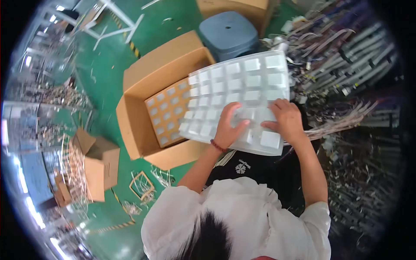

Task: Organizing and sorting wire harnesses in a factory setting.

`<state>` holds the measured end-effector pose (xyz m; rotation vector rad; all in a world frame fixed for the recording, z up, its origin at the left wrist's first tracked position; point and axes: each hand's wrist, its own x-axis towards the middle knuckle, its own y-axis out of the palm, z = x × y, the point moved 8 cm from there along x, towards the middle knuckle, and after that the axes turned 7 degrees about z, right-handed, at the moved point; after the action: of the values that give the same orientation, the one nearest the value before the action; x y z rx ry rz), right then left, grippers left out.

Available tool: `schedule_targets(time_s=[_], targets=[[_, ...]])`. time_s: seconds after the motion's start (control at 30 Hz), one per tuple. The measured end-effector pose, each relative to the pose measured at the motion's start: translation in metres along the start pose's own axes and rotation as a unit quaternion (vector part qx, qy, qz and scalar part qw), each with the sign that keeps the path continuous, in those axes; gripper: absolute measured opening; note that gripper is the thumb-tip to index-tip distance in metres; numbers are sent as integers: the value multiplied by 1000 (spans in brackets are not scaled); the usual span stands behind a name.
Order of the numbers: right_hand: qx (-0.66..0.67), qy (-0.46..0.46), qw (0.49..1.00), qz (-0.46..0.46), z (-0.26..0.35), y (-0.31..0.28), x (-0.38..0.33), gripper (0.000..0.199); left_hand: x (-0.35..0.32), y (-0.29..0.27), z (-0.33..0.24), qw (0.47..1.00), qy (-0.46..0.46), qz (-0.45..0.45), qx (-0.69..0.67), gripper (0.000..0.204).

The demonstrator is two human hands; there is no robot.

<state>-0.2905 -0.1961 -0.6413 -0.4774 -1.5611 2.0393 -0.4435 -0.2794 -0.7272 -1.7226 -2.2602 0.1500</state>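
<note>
A translucent plastic tray [222,86] with rows of square pockets lies over my lap and across the right side of a cardboard box. White square shapes show in its pockets. My left hand [229,128] is over the tray's near part, thumb and fingers spread apart. At the tray's right part rests my right hand [287,120], its thumb apart from the bent fingers. Neither hand visibly grips an object, though the fingertips partly hide the pockets beneath. Inside the open cardboard box [132,125] is a brown divider sheet [169,110] with rows of greyish pieces.
A blue-grey plastic stool [229,32] stands beyond the tray, beside another carton [236,11]. Bundled cables [346,56] crowd the right side. An opened small carton [104,167] sits at left, near loose pale strands [71,169] on the green floor [102,82].
</note>
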Motion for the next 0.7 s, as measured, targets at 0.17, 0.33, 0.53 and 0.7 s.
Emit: schedule_targets(time_s=[0.17,0.33,0.53,0.7], targets=[[176,119,975,-65,4,-15,12,41,-133,-30,80,866,-450,102,-196,57],[36,41,993,108,45,54,31,44,-125,37,84,634,-403,51,-658,80],[413,156,883,160,8,68,15,45,-104,4,108,690,-327,-113,-636,42],[822,201,515,-135,-43,32,21,42,-118,-114,95,784,-278,-156,-533,42]])
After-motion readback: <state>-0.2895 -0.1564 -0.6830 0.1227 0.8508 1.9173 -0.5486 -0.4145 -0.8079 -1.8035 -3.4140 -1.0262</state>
